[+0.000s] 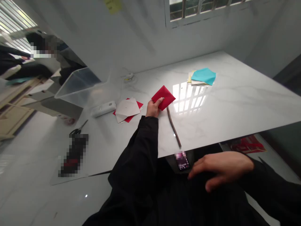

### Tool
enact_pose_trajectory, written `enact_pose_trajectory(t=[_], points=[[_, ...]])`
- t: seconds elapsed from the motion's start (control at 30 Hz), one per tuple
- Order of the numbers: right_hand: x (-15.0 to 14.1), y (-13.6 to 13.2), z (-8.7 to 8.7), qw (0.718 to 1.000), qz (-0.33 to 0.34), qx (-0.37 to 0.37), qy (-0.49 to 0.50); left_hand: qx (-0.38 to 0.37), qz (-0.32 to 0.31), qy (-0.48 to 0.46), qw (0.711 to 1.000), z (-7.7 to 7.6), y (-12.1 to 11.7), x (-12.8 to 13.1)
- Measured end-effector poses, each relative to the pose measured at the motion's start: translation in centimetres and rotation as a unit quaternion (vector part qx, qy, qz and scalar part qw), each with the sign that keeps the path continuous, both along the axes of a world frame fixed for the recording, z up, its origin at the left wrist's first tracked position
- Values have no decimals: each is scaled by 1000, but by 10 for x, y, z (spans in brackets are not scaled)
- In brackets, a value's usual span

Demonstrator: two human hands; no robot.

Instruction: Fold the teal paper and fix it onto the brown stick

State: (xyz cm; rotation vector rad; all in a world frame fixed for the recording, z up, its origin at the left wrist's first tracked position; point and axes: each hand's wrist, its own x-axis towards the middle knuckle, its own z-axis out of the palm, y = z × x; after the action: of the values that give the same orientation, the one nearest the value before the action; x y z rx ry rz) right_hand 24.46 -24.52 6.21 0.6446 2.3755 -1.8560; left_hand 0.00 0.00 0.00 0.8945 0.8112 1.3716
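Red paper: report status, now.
Left hand pinching red paper. Right hand open, off the table, near phone. Stick lying close beside the paper.

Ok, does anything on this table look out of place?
The thin brown twig looks odd: it is a bare piece of wood lying on the white marble table among sheets of craft paper. It sits beside the folded red paper held by the left hand, with its near end at the table edge.

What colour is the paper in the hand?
Red. The folded paper shows best in the head view.
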Motion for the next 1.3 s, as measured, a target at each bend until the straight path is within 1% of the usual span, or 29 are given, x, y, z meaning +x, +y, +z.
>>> enact_pose_trajectory(t=[0.03,0.07,0.1,0.13,0.17,0.2,0.23,0.3,0.33,0.37,0.4,0.43,0.5,0.57,0.6,0.67,0.83,1.13,1.3], points=[[1,11,23,999,3,-9,39,1,1,2,1000,0,0,0],[1,25,42,997,-10,-8,77,0,1,5,1000,0,0,0],[1,42,55,993,-35,6,114,-1,4,7,1000,1,0,0],[-1,61,63,986,-72,27,145,-1,6,9,1000,1,-1,0],[-3,83,65,973,-129,56,181,-1,8,11,1000,1,-1,0],[-6,106,61,953,-194,83,215,0,10,13,1000,1,-1,0],[-10,130,54,925,-264,112,251,2,12,14,1000,2,0,0],[-19,178,32,851,-400,166,296,6,15,15,1000,1,0,0],[-24,199,19,819,-448,187,306,6,16,15,1000,1,1,-1],[-27,218,6,797,-481,201,306,5,17,16,1000,1,1,-1],[-29,234,-7,785,-502,208,297,5,17,17,1000,1,1,-1],[-31,245,-18,787,-507,210,280,6,17,19,1000,1,2,-2],[-30,257,-36,815,-489,189,246,9,18,22,1000,0,2,-2],[-28,258,-46,845,-458,156,228,12,21,25,999,-2,3,-2],[-26,256,-49,854,-446,142,228,13,21,28,999,-2,3,-1],[-24,252,-50,863,-430,120,235,16,16,35,999,-2,3,-1],[-28,248,-48,876,-401,77,258,30,-7,66,997,1,1,0],[-30,249,-52,878,-392,60,269,61,1,130,990,-3,-1,1],[-32,248,-52,877,-392,49,274,60,3,140,988,-1,-3,2]])
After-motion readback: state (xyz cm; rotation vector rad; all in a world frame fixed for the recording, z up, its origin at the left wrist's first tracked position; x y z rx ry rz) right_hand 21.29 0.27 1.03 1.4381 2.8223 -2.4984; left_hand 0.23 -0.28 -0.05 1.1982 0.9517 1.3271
